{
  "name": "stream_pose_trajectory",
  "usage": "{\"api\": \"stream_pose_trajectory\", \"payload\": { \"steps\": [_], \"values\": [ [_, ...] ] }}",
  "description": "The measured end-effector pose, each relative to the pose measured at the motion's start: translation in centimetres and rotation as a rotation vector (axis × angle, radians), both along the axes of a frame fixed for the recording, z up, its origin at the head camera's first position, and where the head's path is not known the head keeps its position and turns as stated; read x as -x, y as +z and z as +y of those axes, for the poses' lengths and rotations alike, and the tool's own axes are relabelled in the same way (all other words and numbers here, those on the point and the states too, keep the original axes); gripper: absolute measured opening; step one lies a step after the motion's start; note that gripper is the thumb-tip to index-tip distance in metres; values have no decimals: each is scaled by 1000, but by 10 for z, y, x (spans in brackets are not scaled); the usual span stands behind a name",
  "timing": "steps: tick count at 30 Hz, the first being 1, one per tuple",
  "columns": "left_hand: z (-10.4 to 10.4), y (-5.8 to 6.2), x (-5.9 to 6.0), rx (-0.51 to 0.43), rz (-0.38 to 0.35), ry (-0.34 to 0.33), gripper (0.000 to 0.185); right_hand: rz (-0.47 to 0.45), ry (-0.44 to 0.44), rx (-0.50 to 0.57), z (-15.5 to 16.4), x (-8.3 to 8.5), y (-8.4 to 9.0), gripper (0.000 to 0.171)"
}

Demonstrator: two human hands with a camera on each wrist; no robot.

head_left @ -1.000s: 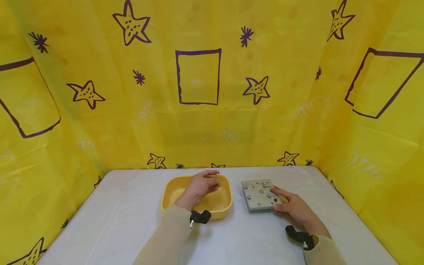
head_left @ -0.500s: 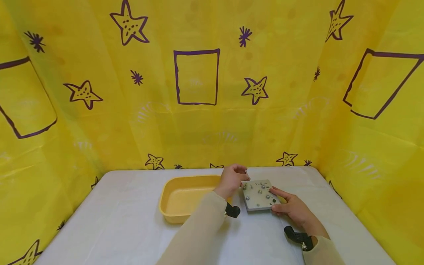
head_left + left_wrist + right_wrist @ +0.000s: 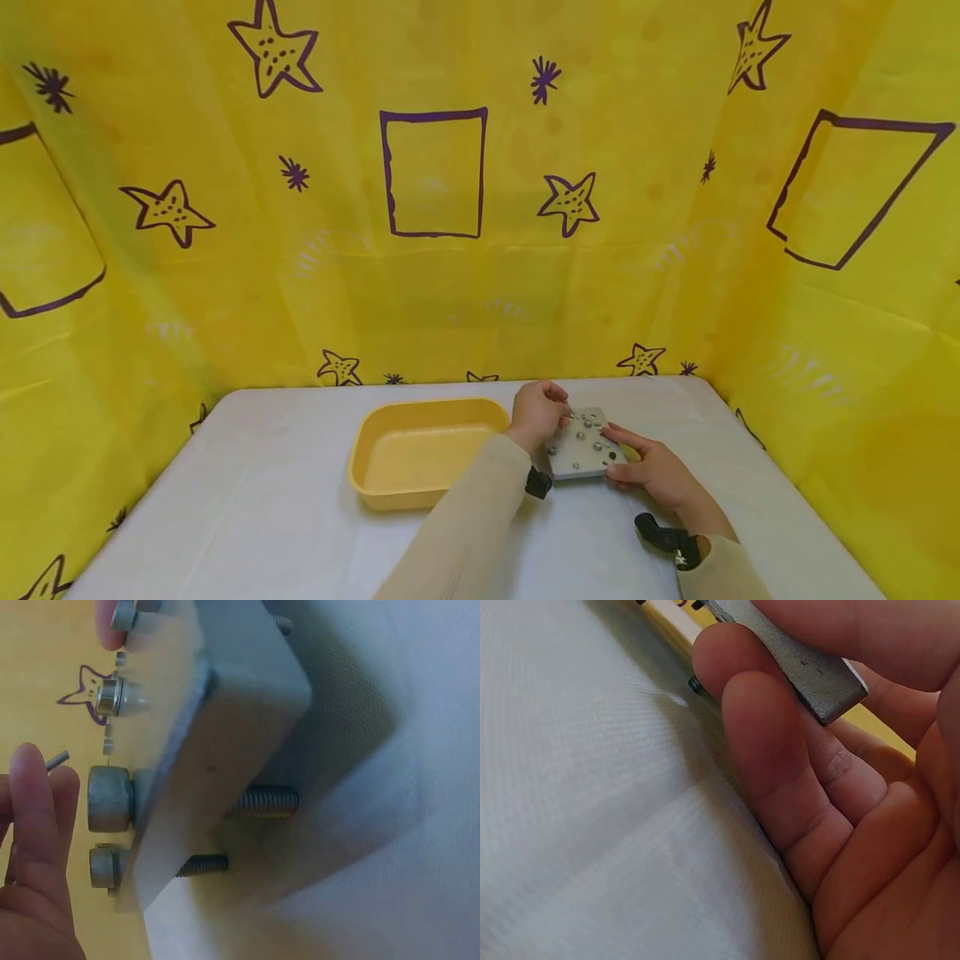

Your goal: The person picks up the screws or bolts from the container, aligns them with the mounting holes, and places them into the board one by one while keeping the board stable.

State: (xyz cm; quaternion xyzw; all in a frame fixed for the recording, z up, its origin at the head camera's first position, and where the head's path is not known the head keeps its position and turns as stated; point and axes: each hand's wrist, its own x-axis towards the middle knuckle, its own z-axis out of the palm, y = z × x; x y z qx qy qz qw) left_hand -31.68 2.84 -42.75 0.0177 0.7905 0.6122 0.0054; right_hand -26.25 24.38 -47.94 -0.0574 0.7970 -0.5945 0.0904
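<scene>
My left hand pinches a small screw over the far left corner of a grey metal plate. In the left wrist view only a short end of its thin, smooth-looking shaft shows between the fingers. Several socket-head bolts of different sizes stand in the plate, and their threaded ends jut out beneath it. My right hand grips the plate by its right edge, thumb and fingers on either side. The right wrist view shows fingers under the plate's corner.
A yellow plastic tub stands left of the plate, partly behind my left forearm. Both sit on a white-covered table. Yellow patterned curtain encloses the back and sides.
My left hand has moved right from above the tub to the plate, carrying the small screw. The right hand keeps its hold on the plate. The head view has shifted slightly.
</scene>
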Motion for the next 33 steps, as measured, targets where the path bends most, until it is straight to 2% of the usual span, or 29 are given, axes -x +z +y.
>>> {"api": "stream_pose_trajectory", "payload": {
  "steps": [10,26,33],
  "values": [
    [-2,-1,2,140,22,-9,11,-7,8,17,-1,1,1,75],
    [0,-8,9,217,40,-36,10,-6,-2,10,-2,0,2,74],
    [1,-9,10,290,85,-53,9,8,-6,-17,0,-1,2,74]
  ]
}}
